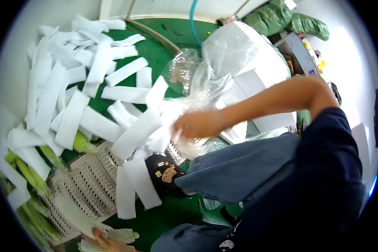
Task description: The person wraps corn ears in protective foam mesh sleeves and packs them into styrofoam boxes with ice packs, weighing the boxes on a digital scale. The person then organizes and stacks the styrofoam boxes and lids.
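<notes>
Head view: the person's right arm reaches from a dark short sleeve (334,126) on the right, elbow bent high, forearm angled down and leftward. The right hand (199,124), motion-blurred, is among white foam strips (136,134) and clear plastic (214,80), above a perforated metal surface (82,185); how far open it is, or whether it grips anything, cannot be told. The left hand (109,243) is low at the bottom edge, thumb side up, against a white foam net (124,235) with a pale green tip poking out; its grip is partly hidden. More foam strips are heaped at upper left, with long green produce (29,174) along the left. A dark shoe (164,172) is near the bent, denim-clad knee (193,178).
</notes>
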Demonstrator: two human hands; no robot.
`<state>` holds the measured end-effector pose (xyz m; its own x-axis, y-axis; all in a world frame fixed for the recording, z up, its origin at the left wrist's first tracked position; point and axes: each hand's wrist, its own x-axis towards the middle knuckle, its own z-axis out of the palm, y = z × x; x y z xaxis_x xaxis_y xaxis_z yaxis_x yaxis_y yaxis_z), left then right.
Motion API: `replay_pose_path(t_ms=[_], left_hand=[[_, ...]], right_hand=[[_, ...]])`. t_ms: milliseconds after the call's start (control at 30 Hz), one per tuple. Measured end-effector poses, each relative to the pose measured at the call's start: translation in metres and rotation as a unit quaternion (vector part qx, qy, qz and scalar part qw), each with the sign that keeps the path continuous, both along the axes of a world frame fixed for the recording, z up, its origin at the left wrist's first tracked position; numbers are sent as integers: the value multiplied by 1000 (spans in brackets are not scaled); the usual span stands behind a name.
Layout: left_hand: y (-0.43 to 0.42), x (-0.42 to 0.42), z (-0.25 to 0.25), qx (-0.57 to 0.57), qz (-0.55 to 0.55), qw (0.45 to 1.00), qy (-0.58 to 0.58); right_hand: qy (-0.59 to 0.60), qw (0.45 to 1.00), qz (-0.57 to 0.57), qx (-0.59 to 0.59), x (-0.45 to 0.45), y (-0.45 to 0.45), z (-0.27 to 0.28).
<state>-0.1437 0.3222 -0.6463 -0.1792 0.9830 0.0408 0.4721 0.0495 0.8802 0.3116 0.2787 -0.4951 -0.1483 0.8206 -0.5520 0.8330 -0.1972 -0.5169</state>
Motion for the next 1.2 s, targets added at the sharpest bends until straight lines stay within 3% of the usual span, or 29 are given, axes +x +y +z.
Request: replay_pose_path(t_ms=[33, 67, 133, 167, 200, 233, 267, 300, 333, 367, 400, 433, 467, 533, 600, 633, 700, 767, 800, 833, 900, 933, 1033, 1067, 1133, 1167, 1200], left_hand=[[-3, 27, 43, -51, 35, 997, 54], [1, 35, 49, -6, 103, 975, 197], [0, 33, 34, 71, -7, 870, 488], [7, 34, 13, -42, 64, 985, 156], [9, 23, -14, 18, 0, 963, 269], [11, 13, -40, 93, -48, 913, 394], [13, -1, -66, 175, -72, 846, 498], [10, 11, -58, 18, -40, 870, 492], [4, 21, -50, -142, -8, 857, 495], [5, 25, -33, -111, -2, 891, 441], [6, 31, -17, -78, 1, 920, 384], [6, 30, -7, 38, 31, 924, 378], [13, 32, 21, -17, 54, 924, 379], [-1, 17, 37, 24, 161, 948, 272], [-13, -20, 49, 26, 257, 909, 326], [-18, -44, 54, -35, 292, 873, 390], [-41, -108, 25, -152, 319, 839, 414], [-42, -151, 7, -265, 258, 904, 213], [-49, -174, -32, -243, 188, 934, 185], [-32, -171, -30, -334, 152, 915, 165], [-3, -163, -26, -401, 169, 886, 158], [3, -163, -22, -406, 183, 883, 150], [-9, -177, -19, -392, 234, 890, 5], [-17, -173, -14, -361, 270, 892, 27], [-39, -162, 22, -289, 293, 911, -1], [-60, -165, 5, -227, 311, 919, -89], [-63, -157, 13, -228, 309, 919, -94]], right_hand=[[-99, 977, -184, -33, 42, -17, 48], [-112, 947, -295, 68, 93, -51, 78], [-376, 804, -396, 235, 181, -146, 122], [-435, 731, -475, 224, 211, -199, 134], [-554, 672, -450, 198, 225, -252, 131], [-596, 682, -419, 68, 250, -310, 124], [-584, 748, -316, 12, 272, -385, 102], [-527, 772, -353, -38, 253, -399, 88], [-413, 836, -358, 42, 260, -415, 52], [-341, 828, -420, 147, 236, -377, 25], [-358, 865, -294, 192, 202, -329, 13], [-306, 859, -356, 202, 169, -273, -17], [-241, 895, -371, 54, 101, -180, -3], [9, 942, -322, 94, 16, -83, -34], [144, 968, -197, 59, -77, 7, -55], [195, 971, -132, 38, -127, 47, -59], [267, 953, 16, 141, -216, 97, -94], [202, 959, 87, 180, -288, 142, -140], [182, 958, 99, 196, -318, 152, -176], [206, 950, 125, 196, -343, 149, -201], [122, 963, 123, 205, -373, 148, -235], [122, 961, 130, 210, -382, 150, -235], [196, 980, -7, 26, -365, 153, -228], [182, 983, -7, 35, -353, 149, -212], [394, 898, -113, -158, -342, 126, -162], [388, 902, -112, -154, -346, 118, -152], [413, 879, -103, -215, -350, 108, -143]])
